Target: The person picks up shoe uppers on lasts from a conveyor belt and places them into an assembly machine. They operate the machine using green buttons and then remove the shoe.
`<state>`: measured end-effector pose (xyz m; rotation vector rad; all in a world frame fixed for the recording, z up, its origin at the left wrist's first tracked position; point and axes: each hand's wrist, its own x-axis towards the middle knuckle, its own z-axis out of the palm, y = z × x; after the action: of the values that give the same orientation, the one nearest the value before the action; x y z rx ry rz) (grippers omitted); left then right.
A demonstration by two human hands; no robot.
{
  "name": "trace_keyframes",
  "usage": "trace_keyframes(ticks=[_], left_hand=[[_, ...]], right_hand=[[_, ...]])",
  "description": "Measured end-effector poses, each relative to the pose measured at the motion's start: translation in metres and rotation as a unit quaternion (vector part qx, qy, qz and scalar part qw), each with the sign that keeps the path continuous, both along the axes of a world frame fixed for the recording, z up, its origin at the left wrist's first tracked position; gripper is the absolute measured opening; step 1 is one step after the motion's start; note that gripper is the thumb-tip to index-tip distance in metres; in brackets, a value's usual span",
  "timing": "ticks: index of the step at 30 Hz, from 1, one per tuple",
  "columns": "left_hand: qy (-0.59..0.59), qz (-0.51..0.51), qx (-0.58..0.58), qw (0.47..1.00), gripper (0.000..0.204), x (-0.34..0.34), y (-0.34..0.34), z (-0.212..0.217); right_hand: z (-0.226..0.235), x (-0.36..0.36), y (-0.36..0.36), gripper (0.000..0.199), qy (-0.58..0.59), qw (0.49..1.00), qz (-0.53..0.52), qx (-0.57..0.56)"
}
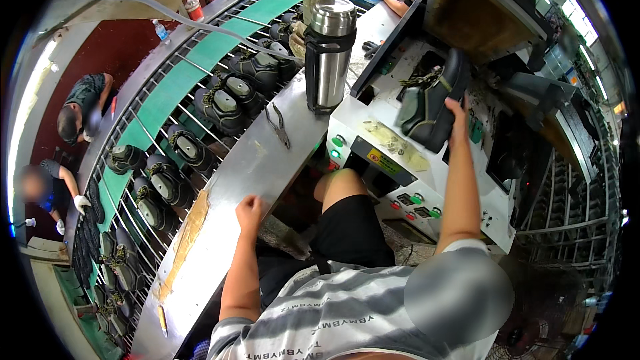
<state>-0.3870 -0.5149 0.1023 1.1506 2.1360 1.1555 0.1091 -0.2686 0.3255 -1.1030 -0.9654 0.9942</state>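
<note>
A black work shoe [427, 110] with a thick sole is held in my right hand [457, 120] above the white machine [367, 117]. Its sole faces right, and my fingers grip it along the sole. My left hand [250, 213] is closed in a loose fist by the edge of the metal ledge [233, 180], with nothing visible in it. Farther along the same ledge lies a pair of pliers [278, 127]. Beyond them stands a steel thermos [329, 60] with a black holder around it.
Several shoes [220, 107] sit on a rod conveyor [140, 120] with a green strip [167, 80]. Coloured buttons [417, 198] line the machine's front. A yellow-handled tool [162, 320] lies on the near ledge. Other people work at left; another person's hands [398, 0] hold a phone.
</note>
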Motion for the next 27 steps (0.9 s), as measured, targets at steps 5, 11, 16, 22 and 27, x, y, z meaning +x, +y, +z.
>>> trace_keyframes(ticks=[5,11,16,22,27], left_hand=[[0.016,0.02,0.002,1.0,0.015,-0.023,-0.034,-0.027],[0.029,0.031,0.011,0.999,0.013,-0.015,-0.024,-0.013],[-0.018,0.056,0.031,0.998,0.011,-0.021,-0.035,-0.019],[-0.009,0.087,0.041,0.995,0.015,-0.018,-0.029,-0.025],[-0.284,0.185,0.132,0.932,0.023,0.021,0.017,-0.028]], right_hand=[[0.029,0.049,0.116,0.103,-0.323,0.919,-0.186,-0.126],[-0.014,0.059,0.208,0.119,-0.498,0.791,-0.224,-0.276],[-0.021,0.015,0.21,0.127,-0.528,0.737,-0.204,-0.371],[-0.02,-0.009,0.152,0.086,-0.603,0.702,-0.161,-0.342],[-0.069,0.013,0.05,0.066,-0.678,0.72,-0.146,-0.023]])
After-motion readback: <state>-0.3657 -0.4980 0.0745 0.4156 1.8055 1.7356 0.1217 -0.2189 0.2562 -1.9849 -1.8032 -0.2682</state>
